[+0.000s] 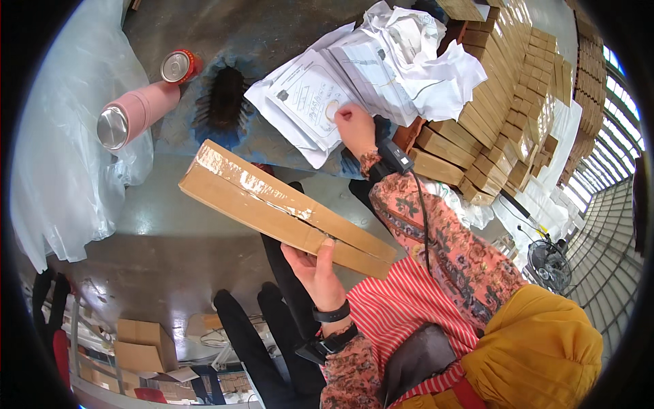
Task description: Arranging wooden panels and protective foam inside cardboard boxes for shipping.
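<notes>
My left hand (315, 274) grips a long, narrow brown cardboard box (286, 210) near its right end, thumb on top. Glossy clear tape runs along the upper face of the box, beside a lengthwise seam. Over at the printed white paper sheets (300, 102), my right hand (355, 128) has its fingers curled together at the sheets' edge. Whatever those fingers may hold is too small to make out. A thin tan ring (332, 111) lies on the top sheet by the fingertips. Crumpled white paper (409, 41) rests against a thick printed stack (375, 71).
A pink bottle (142, 112) and a red can (180, 65) lie at the upper left, near clear plastic sheeting (75, 136). Many long cardboard boxes (504, 88) are piled at the right. A fan (548, 264) stands beyond my right arm; an open carton (144, 344) sits lower left.
</notes>
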### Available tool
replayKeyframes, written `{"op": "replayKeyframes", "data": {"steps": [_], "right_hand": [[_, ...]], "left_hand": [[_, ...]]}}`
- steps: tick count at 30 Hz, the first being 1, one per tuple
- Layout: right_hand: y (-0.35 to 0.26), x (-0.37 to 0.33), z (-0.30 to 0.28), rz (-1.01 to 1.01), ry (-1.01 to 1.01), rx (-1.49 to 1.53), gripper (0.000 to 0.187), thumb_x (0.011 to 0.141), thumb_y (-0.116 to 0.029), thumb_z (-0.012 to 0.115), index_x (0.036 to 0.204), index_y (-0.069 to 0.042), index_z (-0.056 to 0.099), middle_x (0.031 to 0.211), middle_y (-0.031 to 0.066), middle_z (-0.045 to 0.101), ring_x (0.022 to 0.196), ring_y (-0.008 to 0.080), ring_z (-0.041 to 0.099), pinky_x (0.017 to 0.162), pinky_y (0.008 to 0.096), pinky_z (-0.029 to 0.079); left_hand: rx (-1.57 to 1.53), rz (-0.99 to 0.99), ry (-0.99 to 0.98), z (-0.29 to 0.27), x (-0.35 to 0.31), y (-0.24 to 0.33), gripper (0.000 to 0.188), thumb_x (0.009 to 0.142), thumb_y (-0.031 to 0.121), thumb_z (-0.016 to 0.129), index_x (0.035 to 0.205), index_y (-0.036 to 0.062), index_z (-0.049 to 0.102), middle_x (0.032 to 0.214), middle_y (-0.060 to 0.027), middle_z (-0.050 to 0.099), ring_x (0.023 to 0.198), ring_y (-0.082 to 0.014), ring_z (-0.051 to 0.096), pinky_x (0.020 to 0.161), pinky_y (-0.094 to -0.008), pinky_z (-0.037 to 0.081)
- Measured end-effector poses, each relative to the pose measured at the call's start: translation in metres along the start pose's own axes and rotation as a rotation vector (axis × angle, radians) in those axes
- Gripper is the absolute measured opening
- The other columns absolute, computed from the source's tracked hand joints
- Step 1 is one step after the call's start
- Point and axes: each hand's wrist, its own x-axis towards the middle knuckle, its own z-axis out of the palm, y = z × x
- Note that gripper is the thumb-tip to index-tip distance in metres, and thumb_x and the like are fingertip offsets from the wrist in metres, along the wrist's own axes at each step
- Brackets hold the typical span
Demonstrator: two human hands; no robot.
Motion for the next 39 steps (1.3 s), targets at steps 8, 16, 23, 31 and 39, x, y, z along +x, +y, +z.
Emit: {"op": "replayKeyframes", "data": {"steps": [8, 16, 23, 31, 39], "right_hand": [[-0.084, 0.025, -0.014, 0.452, -0.198, 1.087, 0.028, 0.087, -0.020, 0.075, 0.101, -0.001, 0.060, 0.097, 0.0112, 0.067, 0.084, 0.0188, 0.067, 0.070, 0.0313, 0.052], [-0.035, -0.008, 0.002, -0.312, -0.082, -0.079, 0.024, 0.083, -0.009, 0.073, 0.104, -0.003, 0.063, 0.075, 0.0162, 0.068, 0.071, 0.0355, 0.068, 0.064, 0.0421, 0.053], [-0.036, 0.020, 0.012, -0.395, -0.224, -0.330, 0.009, 0.083, -0.008, 0.069, 0.088, -0.001, 0.067, 0.071, 0.0142, 0.068, 0.069, 0.0305, 0.069, 0.063, 0.0392, 0.053], [-0.078, 0.002, 0.025, -0.477, 0.062, -0.079, 0.072, 0.067, -0.039, 0.092, 0.120, -0.003, 0.059, 0.108, 0.0150, 0.058, 0.104, 0.0327, 0.056, 0.091, 0.0446, 0.046], [-0.077, -0.007, 0.008, -0.550, -0.142, -0.272, 0.077, 0.065, -0.028, 0.091, 0.129, -0.010, 0.054, 0.121, 0.0195, 0.049, 0.115, 0.0417, 0.047, 0.098, 0.0480, 0.043]], "left_hand": [[-0.012, 0.019, 0.039, -0.010, 0.003, 0.004, 0.067, 0.088, -0.006, 0.060, 0.149, 0.0026, 0.035, 0.142, -0.0103, 0.051, 0.125, -0.0219, 0.053, 0.107, -0.0358, 0.040], [-0.080, 0.012, 0.053, -0.010, 0.003, 0.004, 0.067, 0.087, -0.007, 0.061, 0.148, 0.0032, 0.036, 0.139, -0.0102, 0.052, 0.123, -0.0215, 0.054, 0.105, -0.0349, 0.042], [-0.091, 0.019, 0.047, -0.012, 0.003, 0.006, 0.067, 0.087, -0.006, 0.062, 0.147, 0.0028, 0.037, 0.137, -0.0099, 0.053, 0.122, -0.0209, 0.054, 0.105, -0.0344, 0.041], [-0.104, 0.035, 0.058, -0.013, 0.001, 0.012, 0.065, 0.087, -0.007, 0.061, 0.147, 0.0027, 0.038, 0.137, -0.0109, 0.053, 0.123, -0.0208, 0.053, 0.105, -0.0346, 0.041], [-0.116, 0.036, 0.050, -0.011, 0.001, 0.013, 0.064, 0.087, -0.006, 0.060, 0.146, 0.0027, 0.039, 0.137, -0.0109, 0.054, 0.121, -0.0202, 0.055, 0.103, -0.0344, 0.043]]}}
